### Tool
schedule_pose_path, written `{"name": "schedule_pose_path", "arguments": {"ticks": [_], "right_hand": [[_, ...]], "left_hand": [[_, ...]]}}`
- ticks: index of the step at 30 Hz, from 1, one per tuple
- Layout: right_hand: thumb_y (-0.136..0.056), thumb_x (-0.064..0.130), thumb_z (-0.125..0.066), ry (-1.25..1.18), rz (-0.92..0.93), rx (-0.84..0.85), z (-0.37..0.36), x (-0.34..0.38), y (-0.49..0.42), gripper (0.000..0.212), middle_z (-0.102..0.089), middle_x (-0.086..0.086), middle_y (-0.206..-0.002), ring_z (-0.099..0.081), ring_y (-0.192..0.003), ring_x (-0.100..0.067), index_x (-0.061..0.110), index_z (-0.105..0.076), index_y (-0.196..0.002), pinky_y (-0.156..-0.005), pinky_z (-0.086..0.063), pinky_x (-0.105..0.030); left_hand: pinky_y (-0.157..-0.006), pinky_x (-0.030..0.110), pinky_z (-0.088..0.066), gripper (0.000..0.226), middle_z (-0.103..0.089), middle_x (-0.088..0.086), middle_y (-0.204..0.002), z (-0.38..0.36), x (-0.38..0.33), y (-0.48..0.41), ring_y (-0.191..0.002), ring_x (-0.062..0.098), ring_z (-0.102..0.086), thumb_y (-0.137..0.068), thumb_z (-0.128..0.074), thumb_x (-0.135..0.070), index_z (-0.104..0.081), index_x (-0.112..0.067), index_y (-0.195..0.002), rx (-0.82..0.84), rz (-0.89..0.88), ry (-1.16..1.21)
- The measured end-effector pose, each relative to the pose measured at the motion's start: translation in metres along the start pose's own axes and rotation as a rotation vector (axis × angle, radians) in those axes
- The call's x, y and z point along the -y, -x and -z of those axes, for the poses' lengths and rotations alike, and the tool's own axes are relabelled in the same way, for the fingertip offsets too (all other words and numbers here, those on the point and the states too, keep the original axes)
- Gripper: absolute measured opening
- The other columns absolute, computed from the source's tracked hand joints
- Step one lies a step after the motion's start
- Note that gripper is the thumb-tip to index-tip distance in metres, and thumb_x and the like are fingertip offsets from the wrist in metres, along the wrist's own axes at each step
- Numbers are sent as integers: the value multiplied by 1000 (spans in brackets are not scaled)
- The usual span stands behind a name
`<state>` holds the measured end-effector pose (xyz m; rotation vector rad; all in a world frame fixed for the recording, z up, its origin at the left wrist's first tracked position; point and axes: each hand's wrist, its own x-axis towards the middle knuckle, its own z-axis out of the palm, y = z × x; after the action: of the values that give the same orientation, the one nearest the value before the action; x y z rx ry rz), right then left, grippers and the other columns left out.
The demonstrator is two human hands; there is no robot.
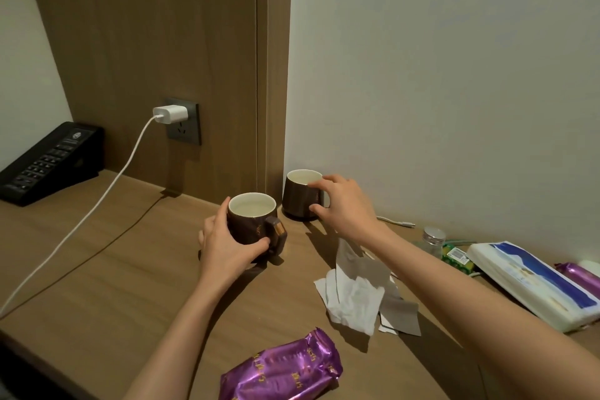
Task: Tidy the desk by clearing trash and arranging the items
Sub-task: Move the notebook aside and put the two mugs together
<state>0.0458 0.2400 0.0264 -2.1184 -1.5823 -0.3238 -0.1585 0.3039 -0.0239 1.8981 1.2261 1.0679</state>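
Left hand (227, 243): fingers (259, 243) wrapped round the near mug (253, 217), thumb up by the rim, handle turned away from the palm.
Right hand (344, 201): fingers (316, 183) narrow on the far mug (303, 195), fingertips at the rim, thumb low on the side.
Near mug: inside the left fingers, upright, pale inside; cannot tell whether lifted or resting on the surface (113, 269).
Far mug: under the right fingertips, upright, tucked into the corner by the wall.
Step in hand: judged as pairing the two mugs, the near one just short of the far one, not touching.
Done so far: little to show; mugs close to grouped, nothing more.
Trash left: crumpled tissue (354, 295) behind the right wrist, well back from the fingers; purple packet (282, 367) nearer the elbows, between the forearms; cannot tell whether full or empty.
Items left to arrange: tissue pack (532, 282), small jar (433, 239) and green pack (456, 256), scattered well right of the right fingers.
Beyond the left fingers: phone (48, 162) far left; charger (170, 114) in the socket, cable (107, 198) trailing across the surface.
Progress: early, by judgement; most clearing not yet done.
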Motion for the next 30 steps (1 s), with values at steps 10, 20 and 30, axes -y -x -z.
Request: {"name": "schedule_pose_path", "arguments": {"ticks": [10,20,30], "right_hand": [[-88,27,-67,24,45,-103,-33,-7,-35,33,-72,-4,-106,-63,-100,-27,26,-66,-121,-77,-55,-38],[-84,21,-72,-147,21,-10,-31,-8,-47,34,-72,-7,-112,-65,-103,-27,15,-68,-118,-88,-50,-36],[-85,17,-71,-198,10,39,-30,-12,-46,38,-68,-8,-119,-62,-109,-26,12,-66,-122,-94,-48,-35]], "left_hand": [[-104,49,-42,98,-35,7,-141,-5,4,-5,-132,25,-33,-64,-84,-30,-29,-28,-144,-11,-38,19],[-105,50,-40,98,-37,5,-139,-9,6,-7,-132,24,-32,-63,-84,-34,-28,-29,-144,-8,-51,11],[-103,49,-42,100,-36,4,-141,-10,7,-7,-131,24,-34,-63,-84,-36,-27,-31,-145,9,-52,17]]}}
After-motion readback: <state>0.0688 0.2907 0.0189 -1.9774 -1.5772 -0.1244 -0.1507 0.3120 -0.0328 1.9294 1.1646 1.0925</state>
